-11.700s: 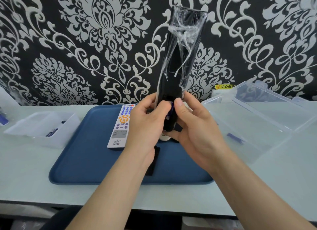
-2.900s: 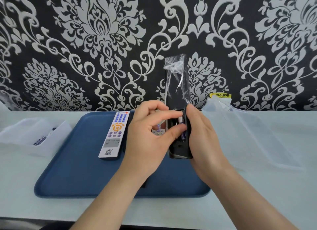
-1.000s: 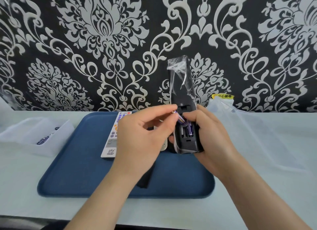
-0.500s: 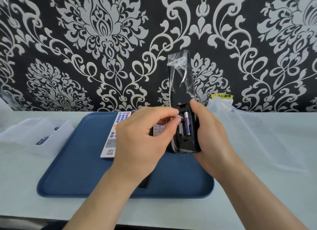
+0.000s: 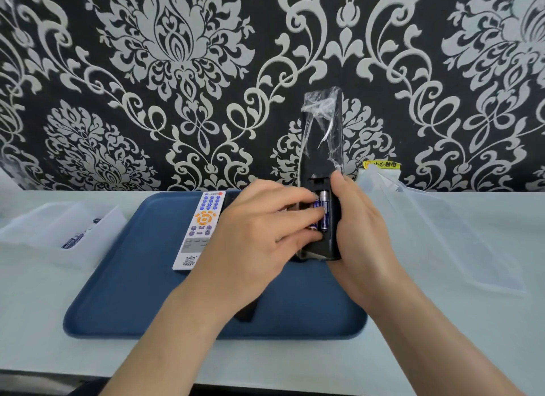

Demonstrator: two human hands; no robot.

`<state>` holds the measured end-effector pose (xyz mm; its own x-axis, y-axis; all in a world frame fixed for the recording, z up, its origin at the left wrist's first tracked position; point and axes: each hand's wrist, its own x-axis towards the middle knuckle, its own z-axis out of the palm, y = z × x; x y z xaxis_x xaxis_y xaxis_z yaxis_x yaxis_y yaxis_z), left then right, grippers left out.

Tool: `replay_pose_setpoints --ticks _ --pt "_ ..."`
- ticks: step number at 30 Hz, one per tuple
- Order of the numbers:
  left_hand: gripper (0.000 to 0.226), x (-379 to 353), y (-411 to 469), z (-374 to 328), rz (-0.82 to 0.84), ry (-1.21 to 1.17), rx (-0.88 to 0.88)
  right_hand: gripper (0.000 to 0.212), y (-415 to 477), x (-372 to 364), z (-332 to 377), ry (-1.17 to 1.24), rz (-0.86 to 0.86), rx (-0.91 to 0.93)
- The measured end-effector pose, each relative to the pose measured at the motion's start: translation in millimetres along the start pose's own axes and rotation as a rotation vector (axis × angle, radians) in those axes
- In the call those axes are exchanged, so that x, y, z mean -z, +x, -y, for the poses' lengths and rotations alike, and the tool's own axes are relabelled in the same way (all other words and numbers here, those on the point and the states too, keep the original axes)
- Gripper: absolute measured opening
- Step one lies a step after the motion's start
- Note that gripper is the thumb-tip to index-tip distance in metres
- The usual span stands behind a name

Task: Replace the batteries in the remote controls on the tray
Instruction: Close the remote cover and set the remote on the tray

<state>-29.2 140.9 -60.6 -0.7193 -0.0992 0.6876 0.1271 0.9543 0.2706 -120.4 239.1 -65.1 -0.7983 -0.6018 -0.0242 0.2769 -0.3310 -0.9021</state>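
Note:
My right hand (image 5: 361, 227) holds a black remote (image 5: 323, 147), wrapped in clear film, upright above the blue tray (image 5: 124, 292), its open battery bay facing me. One purple battery (image 5: 324, 212) sits in the bay's right slot. The fingertips of my left hand (image 5: 256, 233) press a second purple battery (image 5: 315, 215) against the left slot; whether it sits fully in, I cannot tell. A white remote (image 5: 202, 227) with blue and orange buttons lies face up on the tray. A black battery cover (image 5: 246, 311) lies on the tray under my left wrist.
A clear plastic box (image 5: 56, 230) with batteries in it stands on the table left of the tray. Another clear box (image 5: 442, 227) with its lid open lies to the right. A patterned wall with a yellow warning sticker (image 5: 383, 164) closes off the back.
My left hand has brought the second battery down from the top of the bay onto the left slot. The black remote has hardly moved in my right hand.

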Motion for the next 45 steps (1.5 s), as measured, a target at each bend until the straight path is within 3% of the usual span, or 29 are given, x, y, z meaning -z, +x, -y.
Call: replay_pose_setpoints --ticks 4,8,12,14,17,21,23,25,29,39,45 --pt "0.027 -1.0 -1.0 1.2 0.002 -0.056 0.077 0.046 0.0 0.1 -0.4 0.017 0.012 0.002" --pt "0.027 -3.8 -1.3 -10.0 -0.104 -0.183 0.374 0.051 -0.3 -2.9 -2.6 -0.038 0.013 0.006" --pt "0.034 -6.9 3.5 -22.7 -0.139 -0.648 0.736 0.040 0.2 -2.7 -9.7 -0.034 0.041 0.011" --pt "0.040 -8.5 4.4 -23.8 -0.174 -0.775 0.831 0.035 -1.2 -5.3 -10.6 -0.046 0.034 0.026" --pt "0.044 -12.2 3.9 -22.7 -0.200 -0.871 0.907 0.061 -1.9 -9.3 -13.9 -0.083 0.005 0.014" --pt "0.038 -10.5 3.7 -14.7 -0.172 -1.024 0.964 0.016 -1.3 -3.1 -13.1 -0.058 0.105 -0.024" --pt "0.030 -7.0 3.2 -11.3 -0.133 -1.102 0.978 0.019 -1.6 0.0 -7.1 -0.079 0.178 -0.008" --pt "0.039 -5.1 2.1 -7.6 -0.092 -1.064 0.988 0.026 -0.7 1.8 -0.7 -0.121 0.235 0.019" --pt "0.049 1.8 4.8 -8.1 0.074 -0.715 0.958 0.030 3.7 7.6 0.5 -0.210 0.226 0.070" --pt "0.045 -1.0 -1.6 -0.2 0.117 -0.504 0.872 0.031 -1.6 5.0 -15.5 -0.158 0.217 0.036" --pt "0.032 16.2 -9.0 17.8 0.332 -0.426 0.769 0.028 3.6 6.4 -20.8 -0.153 0.104 -0.032"
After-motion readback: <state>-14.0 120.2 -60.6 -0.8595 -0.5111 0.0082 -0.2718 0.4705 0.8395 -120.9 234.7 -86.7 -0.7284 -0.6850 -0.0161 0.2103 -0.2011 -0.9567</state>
